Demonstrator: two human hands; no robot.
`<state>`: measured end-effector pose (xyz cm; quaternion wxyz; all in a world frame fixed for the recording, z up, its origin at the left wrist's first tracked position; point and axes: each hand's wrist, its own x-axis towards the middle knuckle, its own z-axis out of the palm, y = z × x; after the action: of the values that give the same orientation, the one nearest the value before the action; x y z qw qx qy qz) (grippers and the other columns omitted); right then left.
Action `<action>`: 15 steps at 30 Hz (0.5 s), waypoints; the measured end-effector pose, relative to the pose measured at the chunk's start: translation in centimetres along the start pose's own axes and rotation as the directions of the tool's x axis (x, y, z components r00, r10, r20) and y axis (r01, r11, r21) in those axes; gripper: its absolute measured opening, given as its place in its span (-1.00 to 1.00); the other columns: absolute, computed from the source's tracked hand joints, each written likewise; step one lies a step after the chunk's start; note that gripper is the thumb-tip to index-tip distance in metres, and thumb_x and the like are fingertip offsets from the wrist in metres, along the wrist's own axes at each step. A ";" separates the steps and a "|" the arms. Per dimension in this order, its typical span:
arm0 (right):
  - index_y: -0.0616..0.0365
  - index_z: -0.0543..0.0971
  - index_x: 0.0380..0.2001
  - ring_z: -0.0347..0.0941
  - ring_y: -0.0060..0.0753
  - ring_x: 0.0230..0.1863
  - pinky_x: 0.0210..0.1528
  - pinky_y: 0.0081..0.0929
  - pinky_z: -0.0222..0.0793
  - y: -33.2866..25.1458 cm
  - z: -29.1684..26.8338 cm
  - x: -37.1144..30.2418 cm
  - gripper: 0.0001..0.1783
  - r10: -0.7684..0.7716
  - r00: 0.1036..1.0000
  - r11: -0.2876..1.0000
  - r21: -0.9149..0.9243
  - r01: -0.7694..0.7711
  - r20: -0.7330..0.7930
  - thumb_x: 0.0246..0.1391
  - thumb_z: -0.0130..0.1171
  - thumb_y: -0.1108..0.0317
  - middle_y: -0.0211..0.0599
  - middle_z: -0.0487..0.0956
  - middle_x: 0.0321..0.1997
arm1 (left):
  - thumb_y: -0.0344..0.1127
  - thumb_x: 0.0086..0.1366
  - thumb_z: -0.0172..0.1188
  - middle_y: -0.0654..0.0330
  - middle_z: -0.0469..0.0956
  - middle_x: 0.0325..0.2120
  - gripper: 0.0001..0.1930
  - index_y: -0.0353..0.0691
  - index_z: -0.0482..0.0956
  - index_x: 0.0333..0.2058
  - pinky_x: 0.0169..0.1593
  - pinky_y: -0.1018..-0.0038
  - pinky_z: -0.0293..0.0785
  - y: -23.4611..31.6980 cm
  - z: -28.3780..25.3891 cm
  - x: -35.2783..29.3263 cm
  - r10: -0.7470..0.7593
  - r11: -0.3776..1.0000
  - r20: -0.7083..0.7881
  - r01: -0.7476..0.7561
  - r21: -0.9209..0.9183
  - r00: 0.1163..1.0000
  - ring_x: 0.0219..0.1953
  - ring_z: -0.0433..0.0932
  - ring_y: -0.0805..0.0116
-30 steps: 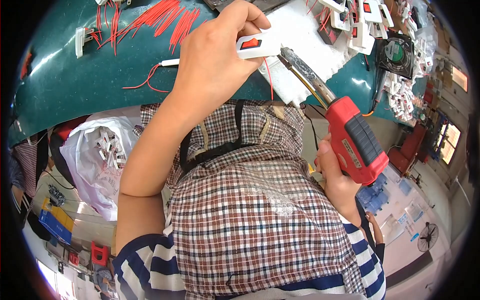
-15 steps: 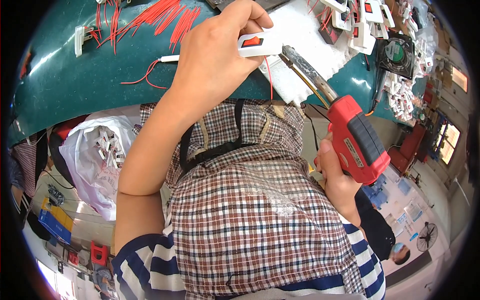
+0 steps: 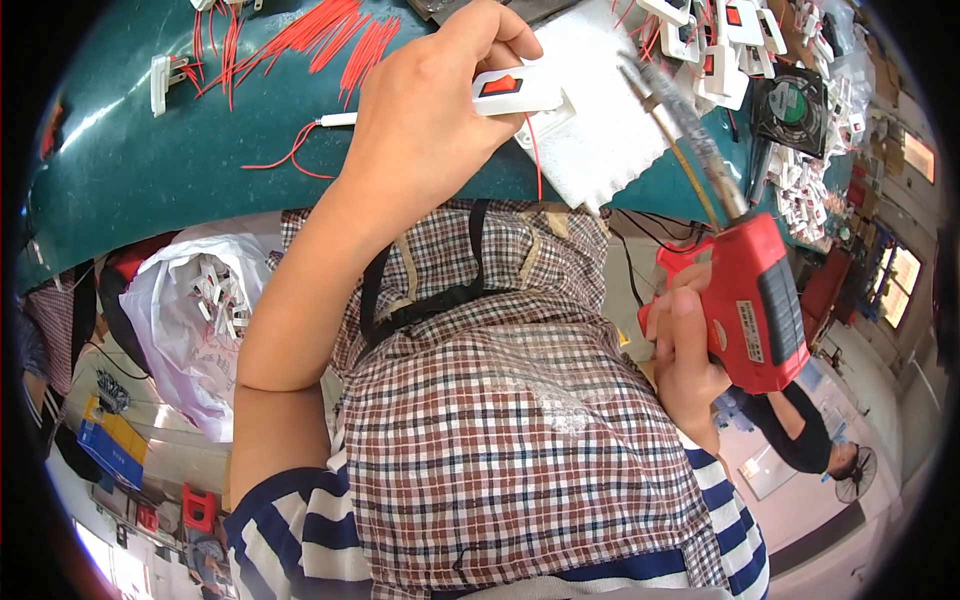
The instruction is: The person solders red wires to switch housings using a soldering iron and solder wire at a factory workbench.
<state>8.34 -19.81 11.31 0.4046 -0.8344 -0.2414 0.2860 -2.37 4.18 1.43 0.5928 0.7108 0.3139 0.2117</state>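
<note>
Over the green tabletop (image 3: 150, 215), my left hand (image 3: 420, 115) is closed on a white plastic switch housing (image 3: 540, 92) with a red rocker switch (image 3: 500, 86). A red wire (image 3: 539, 165) hangs below the housing. Left of that hand juts a thin white rod (image 3: 338, 120) with red wires at its end; my hand hides whether it joins the housing. My right hand (image 3: 685, 355) grips a red and black soldering gun (image 3: 745, 320) by its handle. Its long metal barrel slants up and left, with the tip apart from the housing, above the white foam sheet (image 3: 610, 150).
Loose red wires (image 3: 320, 30) lie at the far left, near a white plug piece (image 3: 160, 85). At the far right are piled white switch housings (image 3: 725, 70) and a small black fan (image 3: 793, 112). A plastic bag of parts (image 3: 165, 320) stands lower left. A person (image 3: 800, 430) is beyond, right.
The soldering gun has swung right and its tip has come away from the housing. My left hand has barely moved, still holding the housing. The person at the right has shifted.
</note>
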 end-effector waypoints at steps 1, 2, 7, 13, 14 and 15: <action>0.23 0.44 -0.13 0.32 -0.67 -0.58 -0.53 -0.64 0.18 0.0 0.4 0.5 -0.79 -0.002 1.000 1.000 -0.006 0.002 -0.003 0.23 0.23 0.48 -0.38 0.47 -0.38 | -0.46 0.09 0.47 0.12 0.66 -0.37 -0.64 -0.30 0.52 -0.16 -0.23 0.54 0.58 0.1 -0.2 0.0 0.003 1.000 -0.001 -0.003 -0.007 1.000 -0.30 0.69 0.42; 0.21 0.39 -0.07 0.36 -0.67 -0.52 -0.47 -0.64 0.25 0.5 1.0 1.2 -0.70 -0.131 0.991 0.986 -0.101 0.130 -0.004 0.19 0.25 0.56 -0.37 0.46 -0.33 | -0.42 0.11 0.47 0.15 0.66 -0.37 -0.65 -0.28 0.53 -0.17 -0.15 0.49 0.58 0.4 -0.2 0.0 -0.042 0.999 0.016 0.043 -0.008 0.999 -0.26 0.69 0.41; 0.17 0.29 0.05 0.43 -0.66 -0.32 -0.26 -0.63 0.41 1.3 4.9 4.2 -0.41 -0.326 0.932 0.925 -0.151 0.350 0.161 0.03 0.36 0.69 -0.34 0.49 -0.21 | -0.51 0.04 0.50 0.21 0.71 -0.37 -0.60 -0.24 0.56 -0.13 -0.16 0.52 0.52 -2.0 0.7 -0.2 0.139 0.976 -0.054 -0.128 0.176 0.989 -0.27 0.68 0.48; 0.24 0.33 0.08 0.51 -0.30 -0.06 -0.06 -0.41 0.45 2.4 8.8 5.6 -0.22 -0.368 0.925 0.924 -0.071 0.376 0.095 -0.12 0.63 0.41 -0.20 0.51 -0.04 | -0.49 0.03 0.50 0.21 0.70 -0.38 -0.60 -0.23 0.56 -0.15 -0.18 0.52 0.51 -1.7 0.8 -0.2 0.133 0.981 -0.067 -0.121 0.154 0.989 -0.28 0.68 0.46; 0.24 0.33 0.08 0.51 -0.30 -0.06 -0.06 -0.41 0.45 2.5 8.9 5.5 -0.22 -0.375 0.923 0.922 -0.071 0.381 0.087 -0.12 0.63 0.41 -0.20 0.51 -0.04 | -0.49 0.03 0.50 0.21 0.70 -0.38 -0.60 -0.23 0.56 -0.15 -0.18 0.52 0.51 -1.7 0.9 -0.2 0.143 0.979 -0.065 -0.132 0.156 0.988 -0.28 0.68 0.46; 0.24 0.33 0.07 0.51 -0.31 -0.07 -0.04 -0.40 0.44 2.7 8.9 5.5 -0.25 -0.323 0.945 0.943 -0.074 0.326 0.047 -0.11 0.61 0.44 -0.21 0.52 -0.05 | -0.51 0.03 0.50 0.22 0.70 -0.38 -0.60 -0.24 0.55 -0.15 -0.16 0.51 0.52 -1.9 0.9 -0.2 0.133 0.982 -0.065 -0.123 0.140 0.989 -0.28 0.68 0.46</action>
<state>6.71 -13.04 3.03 0.4077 -0.7941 -0.3937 0.2197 -2.22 3.58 -0.58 0.5161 0.7600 0.3029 0.2538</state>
